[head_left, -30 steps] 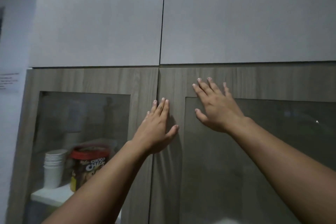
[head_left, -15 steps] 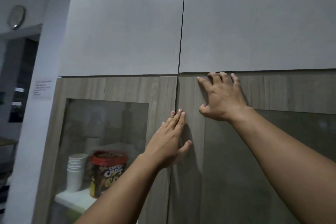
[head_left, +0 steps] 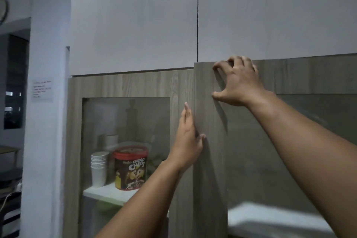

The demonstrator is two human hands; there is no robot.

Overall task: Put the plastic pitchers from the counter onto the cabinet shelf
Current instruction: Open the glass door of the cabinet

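No pitcher is in view. I face a wood-grain cabinet with two glass-paned doors. The right door [head_left: 210,160] stands slightly ajar, its top edge raised in front of the white panel above. My right hand [head_left: 238,81] hooks its fingers over that door's top left corner. My left hand [head_left: 188,139] grips the right door's left edge, fingers behind it and thumb on its front. The left door [head_left: 123,85] is closed. A white shelf [head_left: 104,193] shows through its glass, and another white shelf [head_left: 270,216] shows behind the right pane.
On the left shelf stand a stack of white paper cups [head_left: 99,168] and a red-lidded Choco Chips tub [head_left: 130,167]. White upper cabinet panels [head_left: 135,19] sit above. A white pillar with a paper notice [head_left: 42,91] is at left, beside a dark doorway.
My right hand climbed from the door face to its top corner and curled over it. My left hand moved to the door's edge. The right door has come slightly out from the cabinet.
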